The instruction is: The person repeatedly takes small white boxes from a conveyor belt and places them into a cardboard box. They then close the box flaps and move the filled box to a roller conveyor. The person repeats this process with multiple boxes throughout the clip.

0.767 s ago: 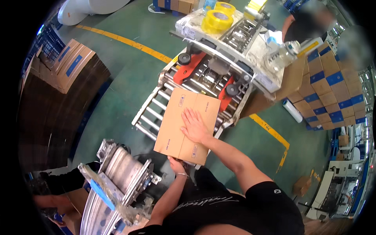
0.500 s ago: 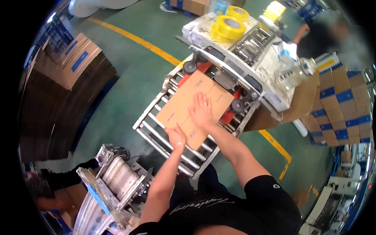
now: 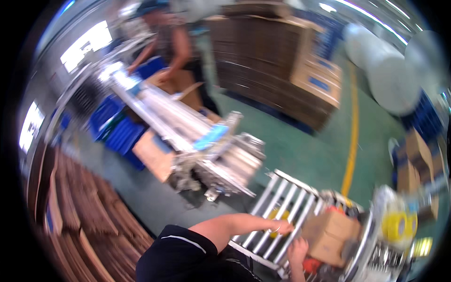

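A closed brown cardboard box sits on the roller conveyor, at its end by the carton sealer. My left hand is over the rollers, a little left of the box, and motion smears its fingers. Below it, my right hand is beside the box's near left edge, fingers stretched out and nothing seen in them; whether it touches the box I cannot tell. Something yellow and rounded shows behind my left hand among the rollers.
Yellow tape rolls lie on the sealer at right. A long metal conveyor runs to the far left, where another person works at an open carton. Flattened cardboard stands at near left; a cardboard stack is behind.
My view has swung left, so the box now appears at lower right. Both hands have come off the box's top to its left side.
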Available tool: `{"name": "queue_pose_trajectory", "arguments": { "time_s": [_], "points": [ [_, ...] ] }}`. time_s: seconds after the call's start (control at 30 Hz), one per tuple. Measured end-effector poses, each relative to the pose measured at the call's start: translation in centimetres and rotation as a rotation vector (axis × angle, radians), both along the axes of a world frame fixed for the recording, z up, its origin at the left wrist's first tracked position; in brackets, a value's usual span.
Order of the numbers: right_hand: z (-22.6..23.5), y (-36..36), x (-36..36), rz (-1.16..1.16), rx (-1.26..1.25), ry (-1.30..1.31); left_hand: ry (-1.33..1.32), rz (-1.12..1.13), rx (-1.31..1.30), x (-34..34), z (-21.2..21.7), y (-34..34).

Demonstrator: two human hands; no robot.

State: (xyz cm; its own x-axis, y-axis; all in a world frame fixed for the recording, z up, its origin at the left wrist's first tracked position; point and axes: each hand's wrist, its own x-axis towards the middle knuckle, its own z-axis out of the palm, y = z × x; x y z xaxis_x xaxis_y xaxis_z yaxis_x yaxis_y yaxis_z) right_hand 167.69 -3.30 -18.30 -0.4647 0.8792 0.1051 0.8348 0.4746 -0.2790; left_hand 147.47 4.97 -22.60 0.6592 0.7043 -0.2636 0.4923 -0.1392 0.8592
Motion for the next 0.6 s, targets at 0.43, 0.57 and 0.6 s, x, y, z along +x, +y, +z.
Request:
{"name": "queue_pose_trajectory", "arguments": {
  "time_s": [0.43,0.57,0.6],
  "points": [
    [-4.9,4.1,-18.7,0.178,-0.309,-0.344,1.059,1.279,-0.366,-63.8,12.5,-46.8],
    [-7.6,-3.6,-33.2,0.283,-0.512,-0.315,1.329,1.778,-0.006,-75.8,28.1,-59.1],
    [-8.2,-5.7,-35.6,0.276,-0.572,-0.318,1.464,1.907,0.102,-78.0,32.1,-60.7]
  ]
}}
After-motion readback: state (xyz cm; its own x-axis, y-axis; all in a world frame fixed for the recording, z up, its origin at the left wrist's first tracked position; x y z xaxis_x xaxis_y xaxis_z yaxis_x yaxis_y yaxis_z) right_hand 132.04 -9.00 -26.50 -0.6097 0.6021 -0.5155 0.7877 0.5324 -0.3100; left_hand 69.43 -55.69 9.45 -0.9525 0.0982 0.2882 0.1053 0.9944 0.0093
